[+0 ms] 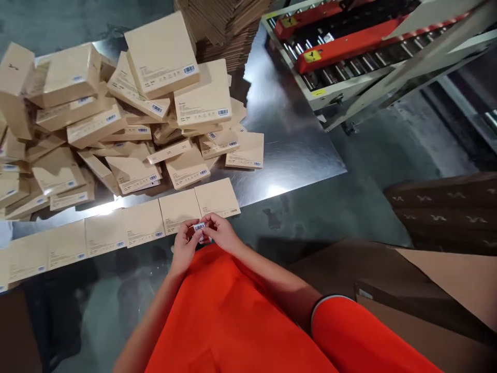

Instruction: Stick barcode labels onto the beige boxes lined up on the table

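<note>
Close to my body, just off the table's front edge, my left hand and my right hand meet around a small white barcode label. Fingers of both hands pinch it, and part of what lies beneath it is hidden. Right behind my hands lies a flat tan box, last on the right in a row along the table edge. Beside it is another tan box with a bluish barcode label at its lower right corner. The end box shows a darker printed code there.
Many similar boxes are heaped loosely on the metal table. Behind them stands a stack of folded cardboard. A roller conveyor with red rails is at the upper right. Large brown cartons stand at the right.
</note>
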{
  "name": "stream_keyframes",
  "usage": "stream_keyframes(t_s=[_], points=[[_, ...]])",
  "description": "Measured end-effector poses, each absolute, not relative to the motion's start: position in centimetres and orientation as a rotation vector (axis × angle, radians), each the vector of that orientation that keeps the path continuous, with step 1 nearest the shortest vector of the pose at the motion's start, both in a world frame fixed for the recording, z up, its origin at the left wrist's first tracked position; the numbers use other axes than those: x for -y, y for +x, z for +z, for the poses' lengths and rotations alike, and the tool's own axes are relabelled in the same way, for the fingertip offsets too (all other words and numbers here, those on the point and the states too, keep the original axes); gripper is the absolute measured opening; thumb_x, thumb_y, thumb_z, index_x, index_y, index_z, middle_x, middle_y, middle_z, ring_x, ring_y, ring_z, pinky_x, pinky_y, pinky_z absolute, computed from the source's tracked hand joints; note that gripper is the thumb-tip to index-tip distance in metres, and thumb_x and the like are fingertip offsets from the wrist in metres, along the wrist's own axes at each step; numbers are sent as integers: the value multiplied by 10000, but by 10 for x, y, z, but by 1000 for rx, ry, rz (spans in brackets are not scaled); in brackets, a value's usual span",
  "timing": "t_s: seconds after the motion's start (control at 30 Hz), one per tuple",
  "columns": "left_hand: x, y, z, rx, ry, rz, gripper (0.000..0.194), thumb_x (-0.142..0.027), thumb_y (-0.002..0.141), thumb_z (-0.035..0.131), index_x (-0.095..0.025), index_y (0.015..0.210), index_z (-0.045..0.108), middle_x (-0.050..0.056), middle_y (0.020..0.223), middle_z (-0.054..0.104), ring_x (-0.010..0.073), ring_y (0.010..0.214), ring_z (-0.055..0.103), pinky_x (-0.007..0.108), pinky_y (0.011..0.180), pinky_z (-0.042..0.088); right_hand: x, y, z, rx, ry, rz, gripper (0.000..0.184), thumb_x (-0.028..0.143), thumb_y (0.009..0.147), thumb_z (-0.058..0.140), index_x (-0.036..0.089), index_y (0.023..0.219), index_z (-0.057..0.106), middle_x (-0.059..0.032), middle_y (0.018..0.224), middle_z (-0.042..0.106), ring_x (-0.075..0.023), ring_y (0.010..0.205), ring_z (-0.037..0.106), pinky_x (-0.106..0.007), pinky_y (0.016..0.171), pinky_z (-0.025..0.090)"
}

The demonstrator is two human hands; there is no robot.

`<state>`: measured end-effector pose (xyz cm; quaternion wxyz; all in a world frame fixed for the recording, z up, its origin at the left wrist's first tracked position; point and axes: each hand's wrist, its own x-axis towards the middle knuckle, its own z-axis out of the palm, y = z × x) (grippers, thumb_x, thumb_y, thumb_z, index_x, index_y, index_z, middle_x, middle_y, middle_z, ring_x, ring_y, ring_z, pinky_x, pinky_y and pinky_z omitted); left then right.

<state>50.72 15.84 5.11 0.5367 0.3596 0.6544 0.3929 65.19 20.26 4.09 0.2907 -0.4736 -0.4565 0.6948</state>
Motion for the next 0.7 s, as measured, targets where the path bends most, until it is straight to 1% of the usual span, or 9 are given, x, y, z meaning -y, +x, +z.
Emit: stream_keyframes(t_s=[0.07,0.13,0.23,0.3,0.43,0.53,0.6,0.63,0.7], points=[[-161,515,52,-1533,872,915,321,-505,800,636,-207,916,611,48,881,683,186,838,619,316,795,524,-205,662,40,1210,-1266,1828,273,427,734,661,232,919,613,29,730,593,-144,665,576,-297,643,538],[-163,524,52,-1528,898,886,308,-522,813,612,-216,814,572,13,764,601,166,737,546,303,713,478,-206,671,39,1193,-1275,1816,282,444,736,673,231,911,610,28,725,607,-146,663,584,-297,642,536],[-166,536,51,-1552,935,845,341,-558,831,570,-228,762,521,-10,707,532,159,684,485,304,667,427,-205,680,37,1154,-1301,1808,323,531,750,656,237,849,568,26,705,591,-155,621,579,-315,597,542],[-168,542,49,-1600,962,817,360,-564,841,549,-234,712,491,-18,673,491,157,665,448,309,657,395,-205,685,37,1152,-1328,1771,329,551,757,639,240,787,536,23,691,578,-158,613,573,-317,588,532],[-171,550,46,-1663,1023,760,411,-580,857,518,-240,636,452,-22,627,432,155,639,412,313,638,357,-204,696,35,1217,-1403,1635,242,455,781,652,223,762,586,23,679,586,-147,634,538,-294,625,465],[-173,553,45,-1663,1062,724,439,-582,844,513,-246,586,397,-27,590,377,150,610,391,311,618,351,-204,703,31,1252,-1427,1592,237,447,796,653,213,770,625,18,691,600,-147,656,536,-290,646,449],[-174,555,44,-1659,1082,699,439,-575,834,521,-244,567,413,-23,574,407,150,594,406,313,609,356,-206,707,27,1271,-1442,1573,254,460,796,649,211,751,626,8,713,607,-156,684,553,-294,663,465],[-175,556,42,-1656,1091,690,432,-572,829,526,-241,563,440,-16,577,452,153,594,433,314,612,368,-208,710,24,1283,-1459,1552,252,456,793,652,211,742,625,-1,736,615,-163,707,565,-298,678,476],[-176,557,39,-1648,1107,678,418,-565,820,536,-238,563,495,19,643,598,174,639,537,320,649,421,-213,717,17,1301,-1523,1482,234,434,810,637,208,750,626,-21,796,628,-177,758,584,-312,723,494]])
